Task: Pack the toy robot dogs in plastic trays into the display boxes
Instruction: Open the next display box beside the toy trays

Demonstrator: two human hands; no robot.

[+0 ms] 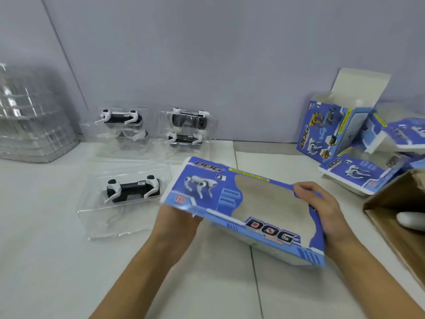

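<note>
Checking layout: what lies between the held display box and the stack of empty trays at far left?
Head view: the nearest toy robot dog in its clear plastic tray.

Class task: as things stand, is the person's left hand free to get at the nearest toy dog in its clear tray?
Probably not yet. The left hand is under the blue display box, holding it with the right hand. The tray lies just beside it with bare table between, so letting go would open the way.

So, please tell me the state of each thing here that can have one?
Blue display box: held in both hands, tilted, window empty.
Left hand: under the box's left end, mostly hidden.
Right hand: grips the box's right end.
Nearest toy dog: lying in its clear tray, unboxed.
Box by the wall: top flap open.
</note>
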